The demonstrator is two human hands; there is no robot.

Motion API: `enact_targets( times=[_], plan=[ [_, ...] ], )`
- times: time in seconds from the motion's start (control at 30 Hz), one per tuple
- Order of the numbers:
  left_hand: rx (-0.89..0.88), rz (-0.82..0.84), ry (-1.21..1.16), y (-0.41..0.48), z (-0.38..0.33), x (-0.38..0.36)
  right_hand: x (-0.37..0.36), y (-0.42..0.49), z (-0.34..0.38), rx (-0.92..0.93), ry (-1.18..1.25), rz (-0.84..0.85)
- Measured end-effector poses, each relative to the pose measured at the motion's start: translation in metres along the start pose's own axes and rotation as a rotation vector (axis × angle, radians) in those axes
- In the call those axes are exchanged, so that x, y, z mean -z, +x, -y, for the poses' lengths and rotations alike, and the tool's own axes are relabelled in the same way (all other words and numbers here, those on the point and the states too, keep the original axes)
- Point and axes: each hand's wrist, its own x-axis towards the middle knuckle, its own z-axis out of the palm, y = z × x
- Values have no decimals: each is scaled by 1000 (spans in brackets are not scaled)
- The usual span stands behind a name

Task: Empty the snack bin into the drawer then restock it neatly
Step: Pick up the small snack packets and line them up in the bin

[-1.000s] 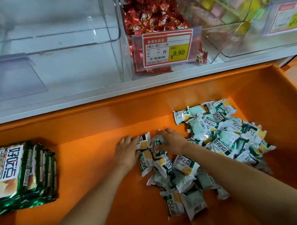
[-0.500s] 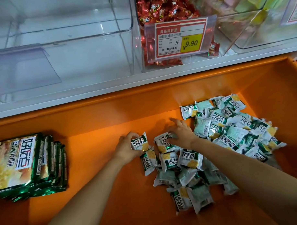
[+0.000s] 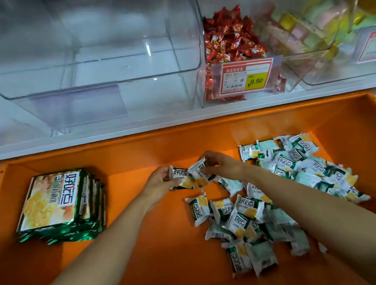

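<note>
Restock phase, judging by the clear plastic snack bin [image 3: 94, 60] standing bare above the orange drawer [image 3: 144, 261].

- Left hand [image 3: 160, 181]: fingers curled round one small white-and-green snack packet [image 3: 181, 177], mid-drawer toward the back wall.
- Right hand [image 3: 222, 164]: fingertips pinch a second packet [image 3: 200, 171], touching the first.
- Risk: the slick wrappers are held only at their edges, so one may slip back into the drawer on the lift. Packets laid unaligned may slide in the curved bin and spoil the neat rows.
- Counts: two packets in hand. The loose heap of packets [image 3: 290, 181], from centre to back right corner, overlaps and shows well over twenty. One stack of large green foil packs [image 3: 57, 204] sits by the left edge, number unclear.
</note>
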Motion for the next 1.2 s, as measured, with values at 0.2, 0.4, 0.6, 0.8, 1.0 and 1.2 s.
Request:
enact_targets(
  times=[0.2,0.4,0.6,0.8,1.0,1.2],
  plan=[
    [-13,51,-191,-40,-43,26,-7,-11,55,102,88,11],
    [-23,91,-281,-89,-84,38,-29,-40,103,214,20,-47],
    [-216,-112,-81,-131,-102,57,-43,-83,148,285,94,15],
    [-528,-115,-102,-191,-140,89,-43,-143,230,508,-116,-34],
    [-970,-671,535,-201,-180,153,-12,-142,328,691,-167,-181],
    [-862,-871,974,-145,-172,190,12,-16,358,501,-348,-276]
  ],
)
